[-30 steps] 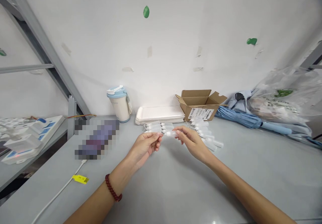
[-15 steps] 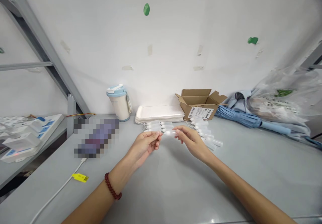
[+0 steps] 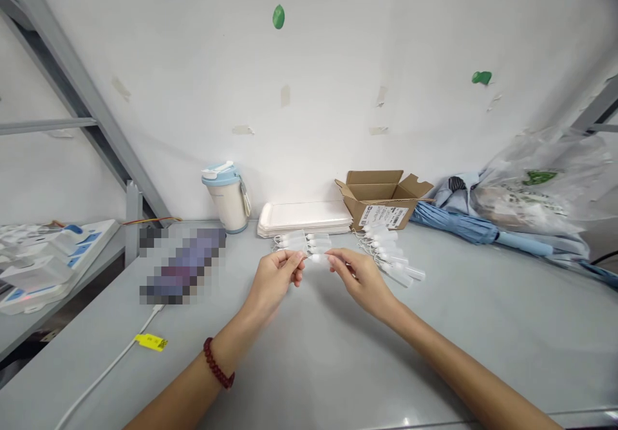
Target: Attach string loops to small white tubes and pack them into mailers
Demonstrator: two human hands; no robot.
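Observation:
A small clear plastic tube with a white cap [image 3: 317, 258] is held sideways between my two hands, just above the table. My left hand [image 3: 276, 282] is closed in a pinch at its capped end, where a thin cord may be; the fingertips hide it. The tube's clear end is pinched between the thumb and fingers of my right hand [image 3: 360, 279]. Behind the hands lie similar tubes with cords in a left group [image 3: 291, 239] and a middle group [image 3: 319, 242]. A further pile of several tubes [image 3: 389, 253] lies beyond my right hand.
A stack of white envelopes [image 3: 309, 214], an open cardboard box [image 3: 371, 211] and a cup with a blue lid [image 3: 226, 201] stand along the wall. A folded blue umbrella [image 3: 458, 224] and plastic bag [image 3: 535, 185] are at right. A blurred-out object [image 3: 188, 266] with a white cable [image 3: 109, 372] lies left.
The view has shifted slightly. My hands still hold the tube between them, slightly lower against the table, with the right hand's fingers a little closer to the cap.

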